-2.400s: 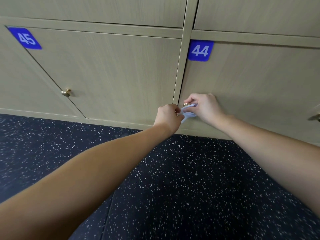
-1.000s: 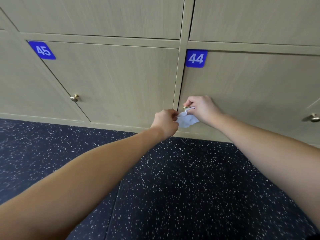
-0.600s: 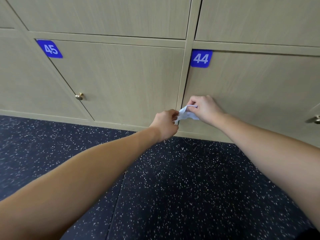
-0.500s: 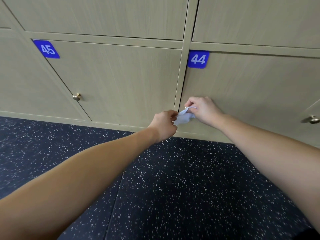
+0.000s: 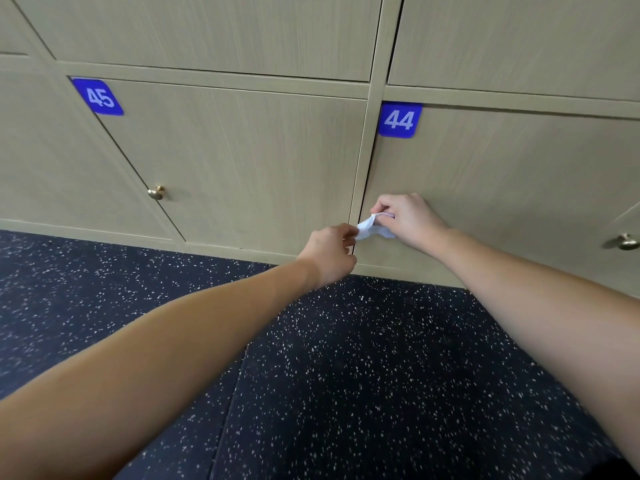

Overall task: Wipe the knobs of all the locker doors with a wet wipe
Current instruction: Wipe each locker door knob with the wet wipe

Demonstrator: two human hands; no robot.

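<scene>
A white wet wipe point(image 5: 370, 230) is stretched between both hands at the left edge of locker door 44 point(image 5: 502, 188). My right hand point(image 5: 408, 220) pinches one end against the door where its knob sits; the knob itself is hidden under the wipe and fingers. My left hand point(image 5: 329, 252) pinches the wipe's other end, just left and below. A brass knob point(image 5: 156, 192) shows on door 45 point(image 5: 242, 161) to the left. Another brass knob point(image 5: 623, 241) sits at the far right edge.
Beige wooden locker doors fill the wall, with blue number plates 45 point(image 5: 98, 97) and 44 point(image 5: 400, 120). A further row of doors runs above. Dark speckled floor point(image 5: 346, 375) lies below the lockers, under both forearms.
Both hands have stayed at door 44's knob, working the wipe around it; the wipe shifted from bunched to stretched between the hands. The view drifted slightly.
</scene>
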